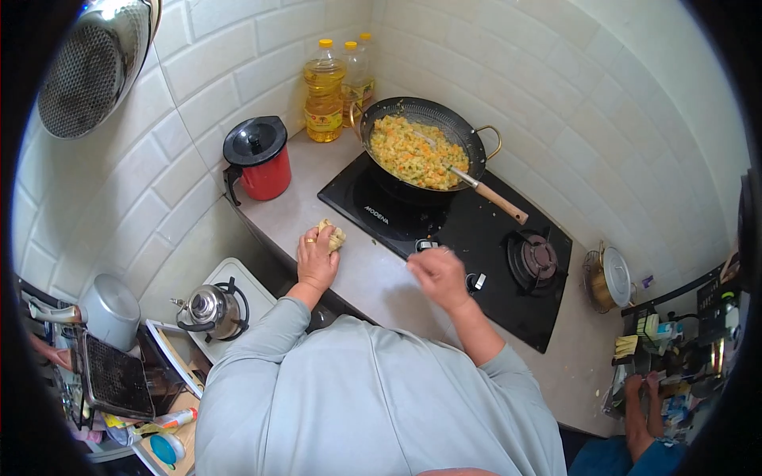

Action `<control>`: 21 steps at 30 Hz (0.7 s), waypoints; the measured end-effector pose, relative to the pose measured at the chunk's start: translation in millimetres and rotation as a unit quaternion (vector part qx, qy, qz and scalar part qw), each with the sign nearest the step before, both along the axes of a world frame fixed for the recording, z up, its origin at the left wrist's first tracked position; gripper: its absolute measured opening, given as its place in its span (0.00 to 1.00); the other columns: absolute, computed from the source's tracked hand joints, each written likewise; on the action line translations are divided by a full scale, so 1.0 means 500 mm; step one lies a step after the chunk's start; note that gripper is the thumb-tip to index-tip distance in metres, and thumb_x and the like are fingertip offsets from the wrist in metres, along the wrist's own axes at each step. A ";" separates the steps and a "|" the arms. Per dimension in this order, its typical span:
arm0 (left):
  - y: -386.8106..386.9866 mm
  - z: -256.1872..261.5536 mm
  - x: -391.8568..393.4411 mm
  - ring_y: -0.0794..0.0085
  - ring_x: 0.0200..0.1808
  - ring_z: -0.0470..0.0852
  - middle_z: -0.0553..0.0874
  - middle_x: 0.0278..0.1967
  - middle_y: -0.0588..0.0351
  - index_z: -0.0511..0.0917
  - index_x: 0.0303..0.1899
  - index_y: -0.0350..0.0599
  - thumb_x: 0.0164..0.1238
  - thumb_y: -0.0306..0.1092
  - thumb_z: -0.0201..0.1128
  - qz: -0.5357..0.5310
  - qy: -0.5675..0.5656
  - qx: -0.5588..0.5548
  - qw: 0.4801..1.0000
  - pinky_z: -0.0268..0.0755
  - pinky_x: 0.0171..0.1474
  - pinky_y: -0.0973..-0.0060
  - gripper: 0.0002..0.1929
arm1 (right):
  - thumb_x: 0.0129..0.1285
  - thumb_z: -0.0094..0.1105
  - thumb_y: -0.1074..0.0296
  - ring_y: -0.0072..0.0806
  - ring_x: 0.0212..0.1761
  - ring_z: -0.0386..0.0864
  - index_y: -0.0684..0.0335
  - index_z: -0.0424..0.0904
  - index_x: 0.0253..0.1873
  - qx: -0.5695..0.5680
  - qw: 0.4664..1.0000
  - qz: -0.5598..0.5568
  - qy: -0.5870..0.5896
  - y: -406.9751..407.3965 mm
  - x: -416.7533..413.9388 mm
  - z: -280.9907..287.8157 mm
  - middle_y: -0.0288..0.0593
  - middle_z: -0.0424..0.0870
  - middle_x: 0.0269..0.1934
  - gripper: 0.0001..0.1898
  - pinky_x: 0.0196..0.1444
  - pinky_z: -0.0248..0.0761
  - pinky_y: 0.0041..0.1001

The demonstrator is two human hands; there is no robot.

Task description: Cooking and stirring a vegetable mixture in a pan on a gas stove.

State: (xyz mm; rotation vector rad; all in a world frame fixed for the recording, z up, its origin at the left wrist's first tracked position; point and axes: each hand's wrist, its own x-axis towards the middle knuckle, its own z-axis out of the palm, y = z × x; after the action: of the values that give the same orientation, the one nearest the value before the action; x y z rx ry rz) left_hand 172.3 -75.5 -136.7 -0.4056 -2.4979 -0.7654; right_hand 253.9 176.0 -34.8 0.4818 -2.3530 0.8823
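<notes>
My left hand (317, 262), with a ring on one finger, presses a crumpled pale-yellow cloth (335, 238) onto the countertop (369, 273). My right hand (440, 275) is blurred over the front edge of the black MODENA gas cooktop (494, 238). Its fingers are bunched close to one control knob (426, 244); contact cannot be made out. A second knob (476, 282) is to its right. On the left burner sits a black wok (463, 130) with a diced, yellow-orange vegetable mixture (417, 152). A wooden-handled spatula (499, 201) rests in it, handle over the cooktop.
A red lidded pot (266, 172) and cooking-oil bottles (324, 95) stand at the back left. The right burner (537, 254) carries no pan. A kettle (211, 309) sits lower left; a lidded pot (613, 276) is far right. Another person's arms (640, 410) reach in lower right.
</notes>
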 end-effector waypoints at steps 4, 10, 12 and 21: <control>-0.015 -0.001 -0.013 0.48 0.56 0.70 0.71 0.53 0.47 0.67 0.60 0.53 0.52 0.27 0.62 -0.032 -0.020 0.055 0.998 0.64 0.60 0.56 0.29 | 0.53 0.69 0.67 0.41 0.40 0.76 0.61 0.84 0.40 0.106 0.969 -0.179 0.133 0.064 -0.068 0.127 0.42 0.80 0.34 0.10 0.45 0.71 0.37; -0.016 0.023 -0.084 0.46 0.60 0.68 0.69 0.58 0.40 0.63 0.61 0.39 0.57 0.23 0.56 -0.050 -0.023 0.255 0.965 0.59 0.66 0.58 0.28 | 0.54 0.69 0.63 0.40 0.44 0.77 0.57 0.76 0.59 0.301 0.888 -0.341 0.074 0.171 -0.150 0.127 0.42 0.78 0.43 0.25 0.47 0.70 0.40; -0.008 0.065 -0.114 0.47 0.62 0.67 0.69 0.59 0.39 0.62 0.62 0.37 0.59 0.23 0.55 -0.038 -0.008 0.303 0.952 0.57 0.68 0.59 0.27 | 0.56 0.69 0.61 0.40 0.47 0.79 0.53 0.69 0.66 0.343 0.858 -0.361 -0.122 0.184 -0.168 0.112 0.41 0.78 0.44 0.32 0.49 0.71 0.41; 0.042 0.252 -0.254 0.54 0.66 0.63 0.65 0.62 0.42 0.56 0.65 0.34 0.66 0.24 0.53 -0.096 0.097 0.473 0.870 0.51 0.71 0.62 0.27 | 0.58 0.63 0.62 0.35 0.34 0.83 0.51 0.77 0.36 0.463 0.812 -0.350 -0.064 0.166 -0.185 0.224 0.36 0.80 0.29 0.05 0.33 0.75 0.35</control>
State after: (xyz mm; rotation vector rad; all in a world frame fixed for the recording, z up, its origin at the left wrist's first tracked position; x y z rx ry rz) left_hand 45.5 -54.2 -10.5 -0.3321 -1.6235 -1.7812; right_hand 161.4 258.8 77.3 -0.1402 -2.6415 -0.6371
